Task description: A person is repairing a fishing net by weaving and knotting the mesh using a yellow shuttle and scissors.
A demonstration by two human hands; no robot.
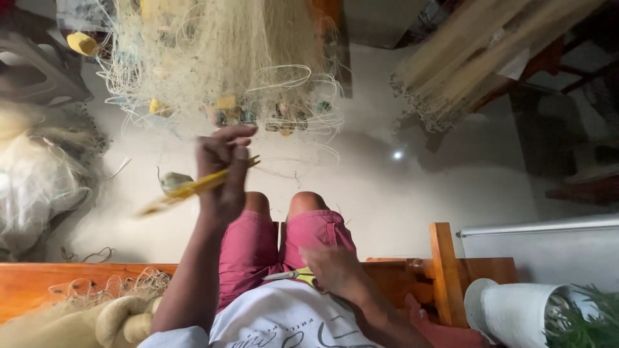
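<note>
- Pale floor (pixel 400 193) lies open ahead of the knees, bounded by the hanging net (pixel 225 58) above.
- Left hand (pixel 224 174) is raised, gripping a yellow netting needle (pixel 193 188), long axis slanting lower-left to upper-right.
- Right hand (pixel 335 270) rests on the lap, fingers closed on yellow-handled scissors (pixel 291 275), blades pointing left.

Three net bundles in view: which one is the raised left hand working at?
The pale fishing net with small floats, hanging straight ahead. The left hand, holding a yellow netting needle, is raised just below it; the other two bundles lie far off to either side.
</note>
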